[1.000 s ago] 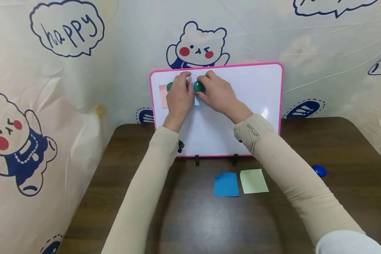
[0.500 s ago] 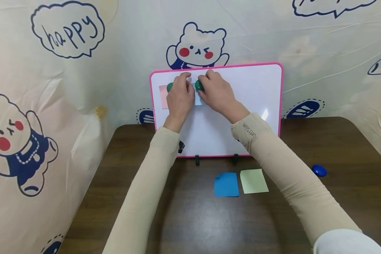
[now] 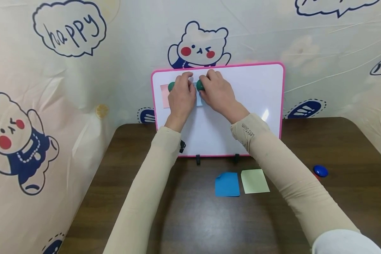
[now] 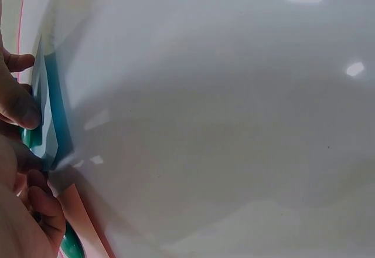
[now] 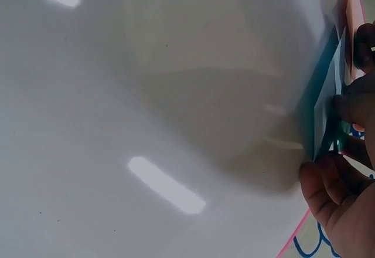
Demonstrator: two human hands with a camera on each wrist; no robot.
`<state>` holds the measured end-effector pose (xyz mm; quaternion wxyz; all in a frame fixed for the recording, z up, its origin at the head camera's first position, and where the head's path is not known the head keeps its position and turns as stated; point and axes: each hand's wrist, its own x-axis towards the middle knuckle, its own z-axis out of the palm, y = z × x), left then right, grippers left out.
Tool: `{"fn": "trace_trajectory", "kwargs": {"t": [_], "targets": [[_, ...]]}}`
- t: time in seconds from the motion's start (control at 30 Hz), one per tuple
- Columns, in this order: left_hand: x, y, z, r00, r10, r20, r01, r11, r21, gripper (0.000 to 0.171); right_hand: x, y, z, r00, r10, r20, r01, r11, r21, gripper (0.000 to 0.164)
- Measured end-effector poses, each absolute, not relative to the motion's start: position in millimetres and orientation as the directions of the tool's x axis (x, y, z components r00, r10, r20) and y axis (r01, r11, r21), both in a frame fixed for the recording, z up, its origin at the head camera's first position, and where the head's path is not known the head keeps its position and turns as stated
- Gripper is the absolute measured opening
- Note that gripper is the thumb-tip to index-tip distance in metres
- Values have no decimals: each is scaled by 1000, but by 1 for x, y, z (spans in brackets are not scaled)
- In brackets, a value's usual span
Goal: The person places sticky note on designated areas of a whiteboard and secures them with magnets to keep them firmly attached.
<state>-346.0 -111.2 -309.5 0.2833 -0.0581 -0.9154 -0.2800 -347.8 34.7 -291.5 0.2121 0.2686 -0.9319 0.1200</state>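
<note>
A whiteboard (image 3: 235, 130) with a pink frame stands upright on the table, a light blue sticky note (image 3: 199, 101) at its upper left. My left hand (image 3: 181, 98) pinches the note's left edge between thumb and finger. With curled fingers, my right hand (image 3: 219, 92) grips a round green magnet (image 3: 199, 85) at the note's upper part. Both wrist views show the note (image 4: 48, 108) angled off the board along one side. To its left, a pink sticky note (image 3: 164, 97) lies on the board under another green magnet (image 3: 171, 86), partly hidden by the left hand.
A blue sticky note (image 3: 227, 185) and a pale green sticky note (image 3: 255, 181) lie on the brown table (image 3: 190, 222) before the board. Right of them, a blue magnet (image 3: 320, 171) sits beside something red, mostly behind the right sleeve. Black feet (image 3: 198, 159) support the board.
The green magnet in the right hand has shifted slightly right and turned, showing less of its round face. The left hand stays at the note's edge.
</note>
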Motion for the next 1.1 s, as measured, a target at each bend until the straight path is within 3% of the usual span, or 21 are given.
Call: {"fn": "trace_trajectory", "kwargs": {"t": [0.33, 1.1], "targets": [[-346, -110, -310, -827, -35, 560, 276, 844, 461, 36, -348, 37, -294, -738, -460, 493, -571, 816, -93, 43], [-346, -112, -311, -830, -37, 557, 274, 842, 465, 36, -350, 35, -294, -751, -469, 464, -555, 830, -61, 46]]}}
